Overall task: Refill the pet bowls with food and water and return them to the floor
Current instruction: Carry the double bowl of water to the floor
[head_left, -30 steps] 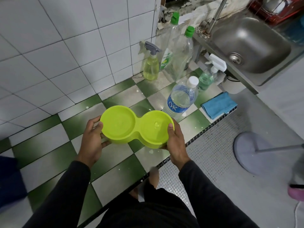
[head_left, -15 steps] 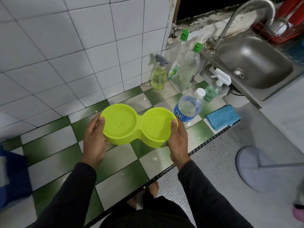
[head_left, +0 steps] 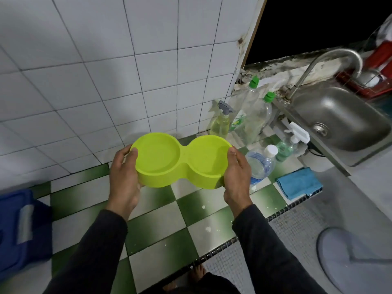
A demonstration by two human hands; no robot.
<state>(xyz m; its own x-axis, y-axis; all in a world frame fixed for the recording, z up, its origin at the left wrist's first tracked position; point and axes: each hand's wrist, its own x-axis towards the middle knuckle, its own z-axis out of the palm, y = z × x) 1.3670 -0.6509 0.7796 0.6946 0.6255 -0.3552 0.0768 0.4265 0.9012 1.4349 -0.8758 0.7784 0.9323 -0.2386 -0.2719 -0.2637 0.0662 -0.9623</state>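
A lime-green double pet bowl (head_left: pixel 180 162) is held level above the green-and-white checkered counter (head_left: pixel 169 230). My left hand (head_left: pixel 125 177) grips its left end, thumb on the rim. My right hand (head_left: pixel 236 177) grips the right end the same way. Both cups look empty of food; I cannot tell if the right one holds water. A clear water bottle (head_left: pixel 262 164) with a white cap stands just right of my right hand.
Two spray bottles (head_left: pixel 221 124) (head_left: pixel 291 142) and two green-capped bottles (head_left: pixel 257 115) stand near the tiled wall. A steel sink (head_left: pixel 339 122) with a curved tap (head_left: pixel 331 58) lies to the right. A blue cloth (head_left: pixel 299 182) lies at the counter edge. A blue object (head_left: pixel 21 230) sits at far left.
Both hands have lifted the bowl higher and slightly toward the wall. The view has tilted up, showing more of the wall and tap.
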